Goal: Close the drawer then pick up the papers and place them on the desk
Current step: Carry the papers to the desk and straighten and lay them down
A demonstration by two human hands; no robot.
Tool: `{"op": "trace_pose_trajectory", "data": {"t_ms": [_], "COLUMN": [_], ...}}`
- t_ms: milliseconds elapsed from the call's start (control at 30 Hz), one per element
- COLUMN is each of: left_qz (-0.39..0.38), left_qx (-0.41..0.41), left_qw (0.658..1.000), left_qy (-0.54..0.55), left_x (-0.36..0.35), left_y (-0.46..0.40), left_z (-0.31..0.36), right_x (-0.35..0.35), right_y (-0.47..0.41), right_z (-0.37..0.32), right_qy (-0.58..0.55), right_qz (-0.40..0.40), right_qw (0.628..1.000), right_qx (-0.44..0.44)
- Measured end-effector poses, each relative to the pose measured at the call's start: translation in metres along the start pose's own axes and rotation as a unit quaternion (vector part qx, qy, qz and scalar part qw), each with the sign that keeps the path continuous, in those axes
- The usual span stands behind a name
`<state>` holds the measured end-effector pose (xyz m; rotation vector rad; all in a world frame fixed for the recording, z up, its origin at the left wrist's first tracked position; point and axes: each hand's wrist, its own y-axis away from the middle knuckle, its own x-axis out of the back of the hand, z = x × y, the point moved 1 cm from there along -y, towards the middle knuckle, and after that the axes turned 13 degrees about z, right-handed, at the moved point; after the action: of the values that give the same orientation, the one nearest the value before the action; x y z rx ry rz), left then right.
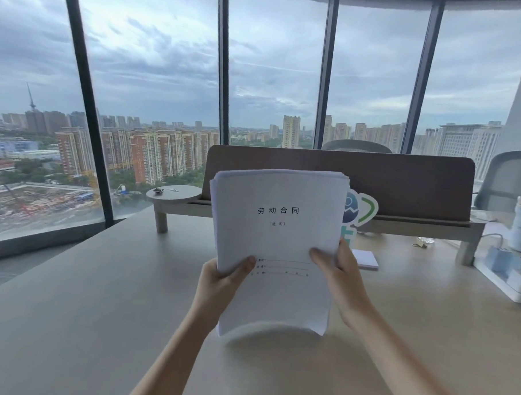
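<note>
Both hands (pixel 282 283) grip the papers (pixel 277 228), seemingly above the desk (pixel 99 295).

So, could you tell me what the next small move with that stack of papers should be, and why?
Probably lower the papers flat onto the bare desk just in front. Both the left hand and right hand grip the stack near its bottom, upright, its lower edge seemingly just above the desk. The drawer is out of view.

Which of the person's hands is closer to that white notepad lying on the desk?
The right hand, gripping the papers just left of the notepad. The left hand holds their far side.
</note>
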<state>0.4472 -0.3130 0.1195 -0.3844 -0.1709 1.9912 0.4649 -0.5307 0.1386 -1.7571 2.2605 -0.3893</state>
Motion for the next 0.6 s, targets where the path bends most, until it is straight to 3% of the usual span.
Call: {"op": "trace_pose_trajectory", "data": {"t_ms": [200, 367, 600], "left_qz": [-0.043, 0.027, 0.036], "left_qx": [0.097, 0.059, 0.082], "left_qw": [0.994, 0.998, 0.996], "left_qy": [-0.012, -0.008, -0.026], "left_x": [0.005, -0.002, 0.002], "left_y": [0.003, 0.001, 0.005], "left_z": [-0.03, -0.036, -0.048], "right_x": [-0.01, -0.012, -0.017], "right_y": [0.013, 0.009, 0.017], "right_z": [0.044, 0.046, 0.067], "right_qy": [0.009, 0.026, 0.081], "right_qz": [0.023, 0.044, 0.039], "right_qw": [1.0, 0.999, 0.996], "right_qx": [-0.013, 0.01, 0.013]}}
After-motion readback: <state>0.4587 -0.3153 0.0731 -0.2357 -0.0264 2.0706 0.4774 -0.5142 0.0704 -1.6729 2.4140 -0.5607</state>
